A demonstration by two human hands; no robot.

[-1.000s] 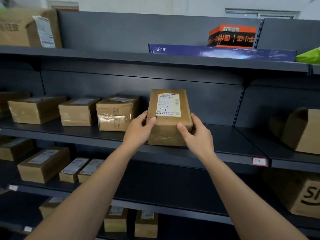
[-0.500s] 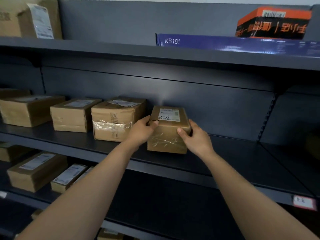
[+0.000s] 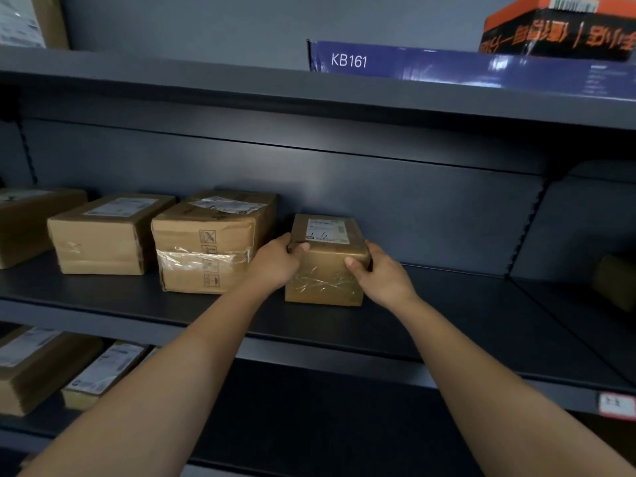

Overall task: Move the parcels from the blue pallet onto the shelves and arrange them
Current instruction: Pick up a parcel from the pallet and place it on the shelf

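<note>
A small brown parcel (image 3: pixel 327 273) with a white label on top and clear tape across its front rests on the middle shelf (image 3: pixel 430 325) of a dark grey rack. My left hand (image 3: pixel 275 265) grips its left front corner and my right hand (image 3: pixel 382 275) grips its right front corner. The parcel stands just right of a larger taped brown box (image 3: pixel 203 249), with a small gap between them. The blue pallet is out of view.
Two more brown boxes (image 3: pixel 99 235) line the middle shelf to the left. A blue KB161 carton (image 3: pixel 447 65) with an orange and black box (image 3: pixel 557 32) on it sits on the upper shelf. Labelled parcels (image 3: pixel 103 373) lie on the lower shelf. Bare shelf stretches right of the parcel.
The parcel went from tilted up with its label facing me to lying flat on the middle shelf, pushed further back beside the taped box. Both hands stayed on it.
</note>
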